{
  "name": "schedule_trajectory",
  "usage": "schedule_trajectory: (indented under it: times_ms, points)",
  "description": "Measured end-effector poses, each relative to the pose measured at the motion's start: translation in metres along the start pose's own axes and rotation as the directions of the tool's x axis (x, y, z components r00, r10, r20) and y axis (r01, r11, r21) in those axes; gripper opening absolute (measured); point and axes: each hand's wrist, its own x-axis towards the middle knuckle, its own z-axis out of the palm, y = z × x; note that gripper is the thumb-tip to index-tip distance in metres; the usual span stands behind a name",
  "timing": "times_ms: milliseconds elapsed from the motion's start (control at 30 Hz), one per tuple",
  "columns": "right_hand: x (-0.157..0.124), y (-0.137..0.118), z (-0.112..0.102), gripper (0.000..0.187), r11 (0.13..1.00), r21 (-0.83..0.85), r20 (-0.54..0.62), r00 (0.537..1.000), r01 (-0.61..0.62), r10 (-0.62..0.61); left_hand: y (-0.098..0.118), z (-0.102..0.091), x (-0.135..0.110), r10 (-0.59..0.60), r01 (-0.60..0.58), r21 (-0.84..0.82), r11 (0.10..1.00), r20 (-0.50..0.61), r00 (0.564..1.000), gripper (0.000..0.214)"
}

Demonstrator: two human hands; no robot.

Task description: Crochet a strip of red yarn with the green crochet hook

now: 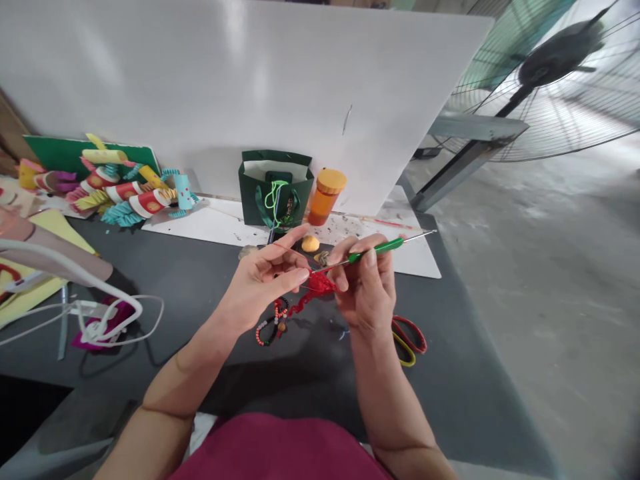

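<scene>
Gripping green-handled hook point(376, 250) in right hand point(369, 287), with tip at red crochet piece point(321, 283) between both hands; apparently pinching that piece in left hand point(250, 283). Could drop or split loops through slack yarn point(286, 247), or snag on beads point(282, 327) near left wrist.

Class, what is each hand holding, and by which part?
The right hand grips the crochet hook by its green handle. The left hand appears to pinch the red yarn piece at its left edge.

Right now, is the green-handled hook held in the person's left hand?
No, the green-handled hook is held in the right hand.
</scene>
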Motion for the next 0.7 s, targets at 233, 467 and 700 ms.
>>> schedule_trajectory:
  times_ms: [233,467,700]
  points:
    - [-0.004,-0.002,-0.006,0.023,0.986,-0.093,0.073,0.989,0.138,-0.131,0.000,0.000,0.000,0.024,-0.024,0.007,1.000,-0.030,0.999,0.051]
    - [-0.012,-0.006,-0.010,0.013,0.941,-0.231,0.145,0.965,0.247,-0.217,0.004,0.005,-0.001,0.055,-0.048,0.074,0.996,-0.098,0.994,0.051]
    - [-0.015,-0.009,-0.009,0.012,0.893,-0.309,0.169,0.943,0.326,-0.286,0.006,0.007,-0.002,0.116,-0.094,0.150,0.984,-0.146,0.983,0.043]
